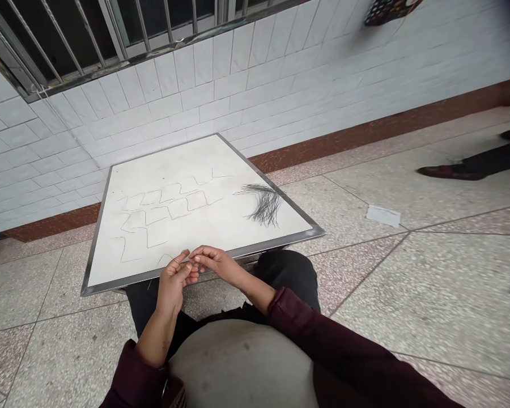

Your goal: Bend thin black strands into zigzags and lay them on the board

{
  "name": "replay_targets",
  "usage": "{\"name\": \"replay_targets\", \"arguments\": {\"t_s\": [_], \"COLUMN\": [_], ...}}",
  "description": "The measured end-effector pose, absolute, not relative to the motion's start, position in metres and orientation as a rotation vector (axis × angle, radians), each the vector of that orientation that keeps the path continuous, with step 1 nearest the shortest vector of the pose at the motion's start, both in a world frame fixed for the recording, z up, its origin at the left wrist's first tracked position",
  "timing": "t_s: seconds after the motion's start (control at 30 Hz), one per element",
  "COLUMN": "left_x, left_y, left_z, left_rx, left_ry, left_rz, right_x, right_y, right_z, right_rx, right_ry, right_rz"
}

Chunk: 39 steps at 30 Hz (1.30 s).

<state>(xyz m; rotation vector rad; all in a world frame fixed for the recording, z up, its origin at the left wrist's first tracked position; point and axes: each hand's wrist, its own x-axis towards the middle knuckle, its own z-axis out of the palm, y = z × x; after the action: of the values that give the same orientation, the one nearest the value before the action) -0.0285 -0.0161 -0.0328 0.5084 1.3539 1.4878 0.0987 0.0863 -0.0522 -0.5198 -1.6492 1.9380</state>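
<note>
My left hand (175,281) and my right hand (216,263) meet over the near edge of the white table (174,153), with fingertips pinched close together. A thin dark wire (165,255) curves out beside my left fingers; its held part is mostly hidden between the fingertips. On the tabletop, several bent wires (176,217) lie in rough rows, each with step-like kinks. To their right lies a loose pile of thin, mostly straight dark wires (267,205), close to the table's right edge.
A white tiled wall (187,102) with a barred window (123,28) stands behind the table. On the speckled floor lies a white piece of paper (383,216). Another person's leg and dark shoe (450,171) are at the right. A patterned bag (389,10) hangs at the wall.
</note>
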Motion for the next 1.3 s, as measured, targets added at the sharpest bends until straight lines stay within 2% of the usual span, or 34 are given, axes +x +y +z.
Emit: {"name": "replay_targets", "arguments": {"t_s": [0.47,0.77,1.07,1.3], "left_x": [-0.028,-0.024,-0.023,-0.020], "left_y": [-0.022,-0.021,-0.020,-0.018], "left_z": [-0.032,-0.021,-0.026,-0.032], "left_rx": [0.648,0.585,0.680,0.742], "left_ry": [1.422,1.382,1.425,1.436], "left_rz": [1.391,1.427,1.413,1.384], "right_x": [0.100,0.098,0.098,0.098], "right_y": [0.085,0.078,0.076,0.073], "right_z": [-0.057,-0.058,-0.059,-0.068], "right_rx": [-0.544,-0.582,-0.441,-0.509], "right_ry": [-1.579,-1.513,-1.480,-1.412], "right_rz": [2.013,1.935,1.976,1.952]}}
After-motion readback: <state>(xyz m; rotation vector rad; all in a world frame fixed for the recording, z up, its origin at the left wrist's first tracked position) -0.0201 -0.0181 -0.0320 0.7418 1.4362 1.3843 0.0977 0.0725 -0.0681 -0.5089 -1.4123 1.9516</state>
